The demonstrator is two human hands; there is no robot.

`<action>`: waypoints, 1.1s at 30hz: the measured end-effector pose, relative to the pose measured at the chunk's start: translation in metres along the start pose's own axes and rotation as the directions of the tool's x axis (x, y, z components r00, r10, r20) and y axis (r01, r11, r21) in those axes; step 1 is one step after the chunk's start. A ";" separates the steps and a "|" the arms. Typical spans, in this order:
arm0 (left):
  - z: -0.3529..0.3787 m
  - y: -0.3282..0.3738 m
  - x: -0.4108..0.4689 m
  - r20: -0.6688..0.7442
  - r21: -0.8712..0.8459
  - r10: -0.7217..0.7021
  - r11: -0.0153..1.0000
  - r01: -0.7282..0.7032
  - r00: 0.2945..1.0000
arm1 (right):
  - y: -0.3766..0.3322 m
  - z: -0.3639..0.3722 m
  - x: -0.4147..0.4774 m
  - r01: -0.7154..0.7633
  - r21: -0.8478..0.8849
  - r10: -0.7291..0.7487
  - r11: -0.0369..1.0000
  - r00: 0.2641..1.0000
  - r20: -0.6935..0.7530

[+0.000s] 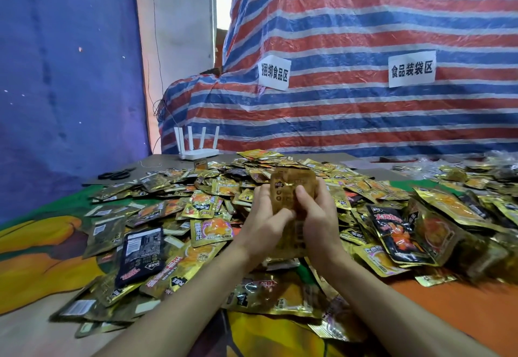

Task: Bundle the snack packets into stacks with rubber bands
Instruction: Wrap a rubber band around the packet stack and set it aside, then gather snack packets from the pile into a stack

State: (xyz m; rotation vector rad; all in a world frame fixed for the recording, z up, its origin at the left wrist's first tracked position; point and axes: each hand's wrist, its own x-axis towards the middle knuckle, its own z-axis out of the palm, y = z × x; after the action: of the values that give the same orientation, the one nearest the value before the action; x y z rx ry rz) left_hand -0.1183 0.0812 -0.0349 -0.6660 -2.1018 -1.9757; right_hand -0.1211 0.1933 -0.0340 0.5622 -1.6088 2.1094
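The loose heap of snack packets (pixel 207 210) spreads on every side of my grip, far too many to count; I see no banded bundle among them, so I judge the task barely begun. I have two hands at work; my left hand (pixel 266 224) and right hand (pixel 316 216) both curl round one upright stack (pixel 291 185), thumbs pressed on its near face. I cannot count its packets; no rubber band shows on it. Beyond my grip to the left sit one router (pixel 197 153) and one pair of scissors (pixel 116 174).
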 end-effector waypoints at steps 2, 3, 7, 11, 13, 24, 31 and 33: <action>-0.001 -0.004 0.001 0.022 0.111 -0.030 0.993 0.027 0.999 | 0.000 -0.003 0.000 -0.092 0.061 0.093 0.994 0.996 -0.012; -0.002 -0.008 0.001 0.039 0.107 -0.068 0.992 0.063 0.997 | 0.002 -0.003 0.000 -0.154 0.066 0.156 0.986 0.987 -0.023; -0.009 -0.014 0.003 -0.012 0.092 -0.027 0.995 0.028 1.000 | 0.008 -0.004 0.003 -0.378 0.075 0.380 0.923 0.925 -0.009; -0.010 -0.013 0.003 0.022 -0.003 0.039 0.999 -0.039 0.999 | 0.006 0.000 0.004 -0.321 0.013 0.320 0.947 0.946 0.042; -0.004 -0.013 -0.001 0.095 -0.051 0.030 0.998 -0.026 0.995 | 0.008 0.001 0.006 -0.323 0.011 0.322 0.946 0.946 0.044; 0.014 -0.015 -0.003 0.007 0.080 0.161 0.984 -0.161 0.987 | 0.000 -0.009 0.015 -0.110 -0.306 0.108 0.946 0.994 -0.022; 0.011 -0.008 -0.012 0.139 0.326 0.371 0.858 -0.396 0.918 | -0.021 -0.044 0.001 0.017 -0.614 -0.031 0.789 0.999 -0.012; 0.013 -0.003 -0.014 0.212 0.413 0.399 0.791 -0.452 0.892 | -0.026 -0.061 -0.011 0.027 -0.717 -0.003 0.697 0.999 0.035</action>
State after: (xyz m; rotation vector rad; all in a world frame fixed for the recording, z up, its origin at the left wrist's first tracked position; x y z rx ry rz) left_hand -0.1053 0.0911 -0.0450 -1.0572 -2.1183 -1.1747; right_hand -0.1015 0.2575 -0.0343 0.3231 -2.2377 1.2634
